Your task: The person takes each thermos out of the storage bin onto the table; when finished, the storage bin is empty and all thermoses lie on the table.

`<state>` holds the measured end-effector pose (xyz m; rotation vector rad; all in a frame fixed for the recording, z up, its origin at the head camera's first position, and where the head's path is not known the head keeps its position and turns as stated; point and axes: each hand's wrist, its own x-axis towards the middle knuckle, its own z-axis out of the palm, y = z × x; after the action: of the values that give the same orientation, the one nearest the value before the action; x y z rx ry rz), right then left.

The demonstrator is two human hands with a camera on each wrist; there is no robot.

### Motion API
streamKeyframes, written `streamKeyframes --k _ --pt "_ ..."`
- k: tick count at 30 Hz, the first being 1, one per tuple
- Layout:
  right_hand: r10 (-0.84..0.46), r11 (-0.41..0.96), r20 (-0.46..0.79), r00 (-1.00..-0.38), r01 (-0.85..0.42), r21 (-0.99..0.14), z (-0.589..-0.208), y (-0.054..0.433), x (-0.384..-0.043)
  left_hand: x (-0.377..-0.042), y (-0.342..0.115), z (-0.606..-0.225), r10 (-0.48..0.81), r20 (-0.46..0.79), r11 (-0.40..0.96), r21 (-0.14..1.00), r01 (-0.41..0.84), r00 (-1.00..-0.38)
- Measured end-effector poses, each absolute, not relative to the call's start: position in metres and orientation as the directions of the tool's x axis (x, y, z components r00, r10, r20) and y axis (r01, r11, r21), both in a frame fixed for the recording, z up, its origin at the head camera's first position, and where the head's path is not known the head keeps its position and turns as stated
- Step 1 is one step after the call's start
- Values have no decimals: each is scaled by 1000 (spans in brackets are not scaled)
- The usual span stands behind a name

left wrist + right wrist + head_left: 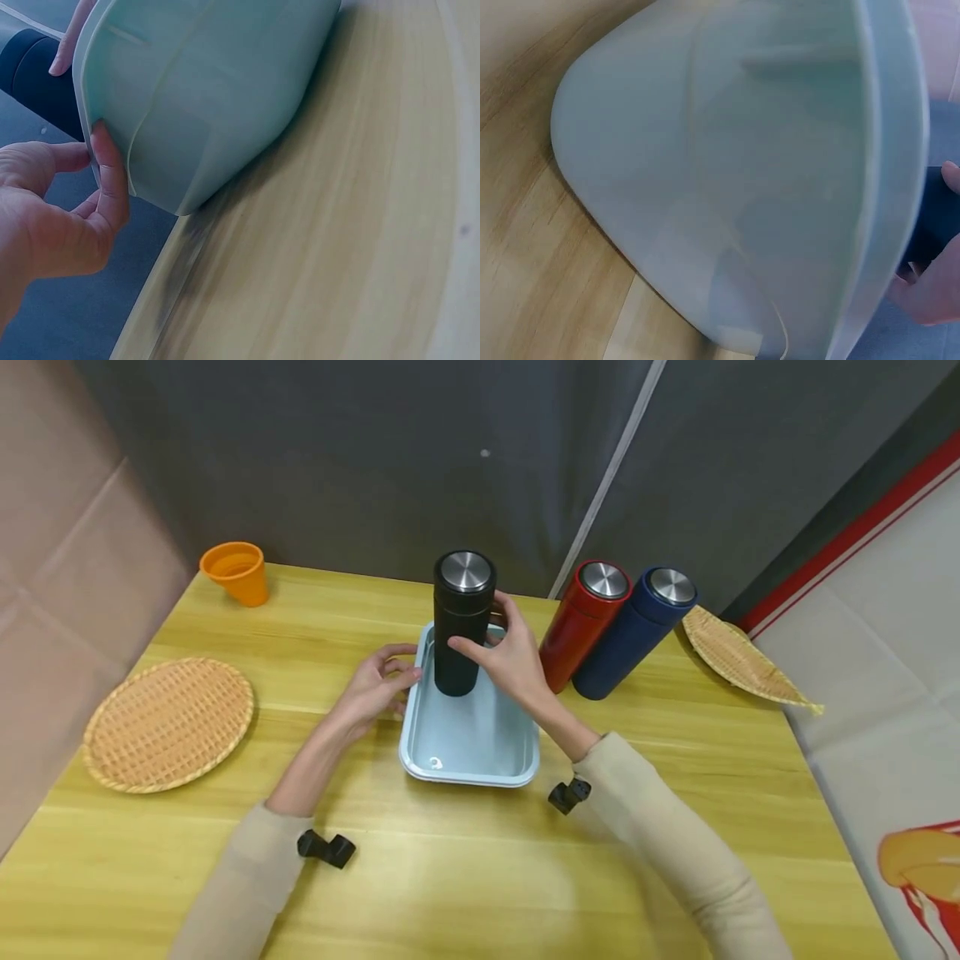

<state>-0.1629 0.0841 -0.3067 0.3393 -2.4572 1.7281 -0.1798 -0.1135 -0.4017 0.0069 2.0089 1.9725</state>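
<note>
A black vacuum flask (459, 635) with a brushed steel lid stands upright within the light blue plastic bin (468, 768), near its back end. My right hand (513, 652) grips the flask from the right, thumb in front. Whether the flask's base touches the bin floor I cannot tell. On the bin's left rim, my left hand (378, 685) pinches the edge between thumb and fingers, as the left wrist view shows too. Close by on the right are a red vacuum flask (573, 635) and a dark blue vacuum flask (626, 639), side by side.
An orange cup (243, 581) sits at the table's back left corner. Nearer on the left lies a round woven tray (168, 727). Another woven piece (738, 660) is at the right edge. A dark grey curtain (375, 460) hangs behind the wooden table (450, 877).
</note>
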Motion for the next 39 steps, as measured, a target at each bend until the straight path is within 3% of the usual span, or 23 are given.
streamKeyframes --k 7,16,26,39 --pt "-103 315 245 -964 -265 -911 -309 88 -164 -181 -111 -402 233 -226 43 974 -222 -946" --pt "-109 286 257 -960 -278 -917 -342 98 -185 -180 -114 -400 227 -222 41 975 -218 -948" --pt "-128 302 282 -951 -309 -902 -342 107 -170 -178 -115 -401 225 -214 26 977 -213 -951" --pt "-130 195 359 -924 -379 -905 -319 124 -137 -179 -115 -403 254 -199 -32 976 -213 -947"
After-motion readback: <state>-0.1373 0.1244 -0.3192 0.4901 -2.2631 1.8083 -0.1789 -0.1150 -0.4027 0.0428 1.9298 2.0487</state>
